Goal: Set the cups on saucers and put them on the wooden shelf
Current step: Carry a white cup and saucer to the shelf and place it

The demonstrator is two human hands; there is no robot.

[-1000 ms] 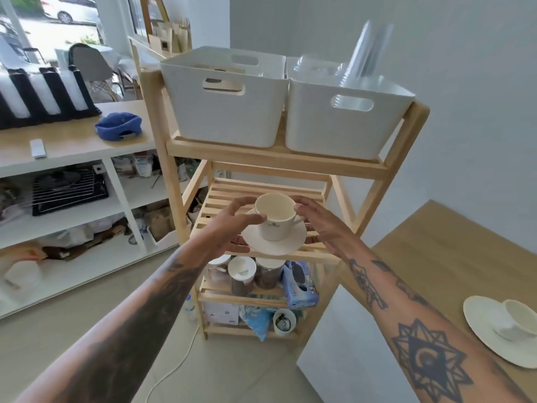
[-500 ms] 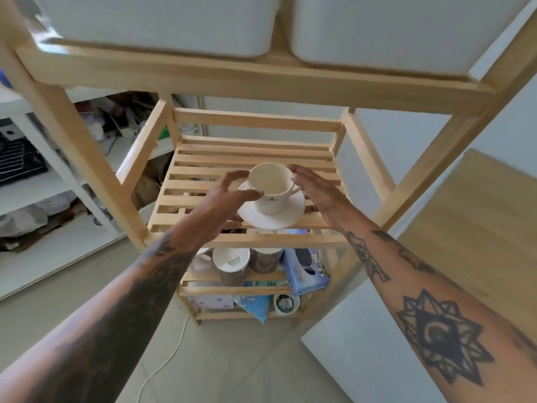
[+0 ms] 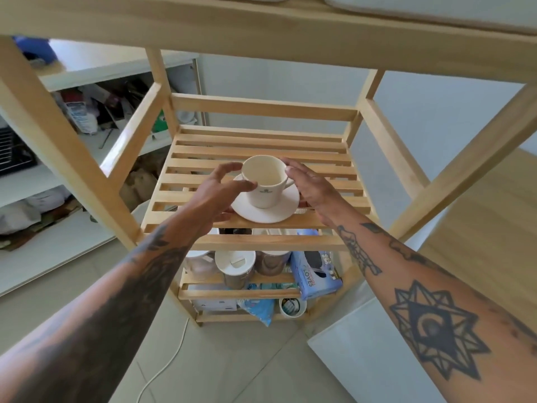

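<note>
While both hands flank it, one cream cup (image 3: 263, 181) stands upright on one white saucer (image 3: 266, 205), at the front edge of the wooden shelf (image 3: 261, 146), on its slatted middle tier and about midway between the two front posts. The left hand (image 3: 222, 191) curls round the cup's left side, thumb tip on the cup wall and fingers arched above the rim. The right hand (image 3: 312, 187) lies at the right side with its fingers fairly straight, fingertips by the rim; the handle is hidden behind it, so I cannot tell whether it grips anything. Whether the saucer rests on the slats or hangs just above them is unclear. On the tier below stand what look like three lidded paper cups (image 3: 236, 267) and one blue packet (image 3: 315, 276).
</note>
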